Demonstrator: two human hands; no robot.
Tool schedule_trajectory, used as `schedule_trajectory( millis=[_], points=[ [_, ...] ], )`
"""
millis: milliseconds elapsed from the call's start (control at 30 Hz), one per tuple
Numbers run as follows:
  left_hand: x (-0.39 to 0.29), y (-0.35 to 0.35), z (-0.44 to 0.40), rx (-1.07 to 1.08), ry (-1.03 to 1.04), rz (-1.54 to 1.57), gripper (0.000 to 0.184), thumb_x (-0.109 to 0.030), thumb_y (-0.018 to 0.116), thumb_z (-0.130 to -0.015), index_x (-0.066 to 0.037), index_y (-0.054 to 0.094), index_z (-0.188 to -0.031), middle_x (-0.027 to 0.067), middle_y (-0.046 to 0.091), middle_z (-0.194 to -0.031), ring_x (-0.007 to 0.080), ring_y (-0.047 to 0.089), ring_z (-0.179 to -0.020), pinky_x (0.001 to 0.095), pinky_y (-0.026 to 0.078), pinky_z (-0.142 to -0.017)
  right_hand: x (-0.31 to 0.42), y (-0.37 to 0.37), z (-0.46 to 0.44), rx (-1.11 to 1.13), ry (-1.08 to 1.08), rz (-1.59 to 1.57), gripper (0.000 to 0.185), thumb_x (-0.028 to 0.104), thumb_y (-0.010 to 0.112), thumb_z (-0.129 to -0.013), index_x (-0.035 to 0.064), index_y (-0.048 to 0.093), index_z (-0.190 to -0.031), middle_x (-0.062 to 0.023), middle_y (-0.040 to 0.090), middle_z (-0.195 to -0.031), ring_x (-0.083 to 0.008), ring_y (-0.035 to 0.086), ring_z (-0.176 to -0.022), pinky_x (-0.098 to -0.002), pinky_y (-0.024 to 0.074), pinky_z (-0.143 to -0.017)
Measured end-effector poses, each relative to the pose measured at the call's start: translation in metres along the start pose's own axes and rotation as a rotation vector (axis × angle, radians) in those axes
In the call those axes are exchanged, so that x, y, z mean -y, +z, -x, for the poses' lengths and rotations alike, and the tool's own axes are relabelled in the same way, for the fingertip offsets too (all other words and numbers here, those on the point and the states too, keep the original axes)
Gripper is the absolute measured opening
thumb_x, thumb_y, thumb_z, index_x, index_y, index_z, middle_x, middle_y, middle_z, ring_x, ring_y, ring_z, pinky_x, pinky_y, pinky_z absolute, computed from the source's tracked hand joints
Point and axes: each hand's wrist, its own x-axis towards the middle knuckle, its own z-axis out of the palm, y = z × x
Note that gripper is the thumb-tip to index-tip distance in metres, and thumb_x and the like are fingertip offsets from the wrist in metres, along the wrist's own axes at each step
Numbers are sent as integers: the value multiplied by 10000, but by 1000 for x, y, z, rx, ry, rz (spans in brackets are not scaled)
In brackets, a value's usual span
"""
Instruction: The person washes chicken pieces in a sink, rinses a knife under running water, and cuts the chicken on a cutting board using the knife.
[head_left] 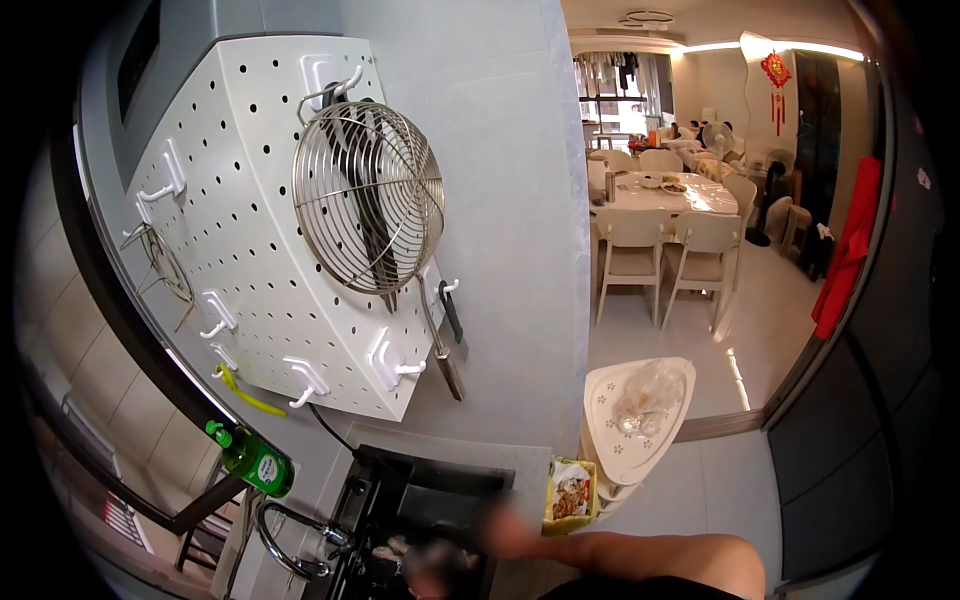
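My right hand (512,532) reaches in from the lower right over the edge of a black sink (440,500). Motion smears its fingers, so I cannot see whether anything is in them. At the bottom edge, what looks like my left hand (430,582) is low in the sink, also blurred, with a dark rounded shape at it that I cannot make out. Several pale pieces (392,548), of a kind I cannot tell, lie in the sink beside it. A chrome faucet (275,540) curves at the sink's left side.
Green soap bottle (258,465) stands behind the faucet. Above hangs a white pegboard (270,200) with a wire strainer (370,200). Right of the sink are a yellow-rimmed bin (570,500) with scraps and a white stand (625,400) carrying a plastic bag. A dining table (700,200) stands beyond the doorway.
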Motion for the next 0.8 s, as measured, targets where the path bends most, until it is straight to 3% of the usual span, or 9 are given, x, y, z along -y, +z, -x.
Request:
schedule_trajectory(
  millis=[67,567,800],
  points=[
    [3,2,0,-4,-3,2,601,-612,647,-688,-173,605,-1095,124,637,-1006,294,590,-991,491,429,-862,3,-37,1,-20,3,-72,185,261,525,-795,99,610,-768,-35,589,-793,-236,468,-920,-391,350,-819],
    [28,17,8,-29,-44,27,679,-591,681,-675,-166,565,-1191,174,624,-1014,337,573,-1017,480,436,-868,3,-42,0,1,5,-100,197,264,523,-802,88,608,-778,-47,586,-810,-242,463,-940,-393,353,-842],
    [65,39,-23,-236,42,95,722,-582,697,-668,-162,547,-1236,197,618,-1018,358,564,-1029,475,440,-871,4,-44,1,12,5,-78,209,276,518,-792,89,611,-790,-40,593,-819,-237,465,-944,-390,355,-844]
  ],
)
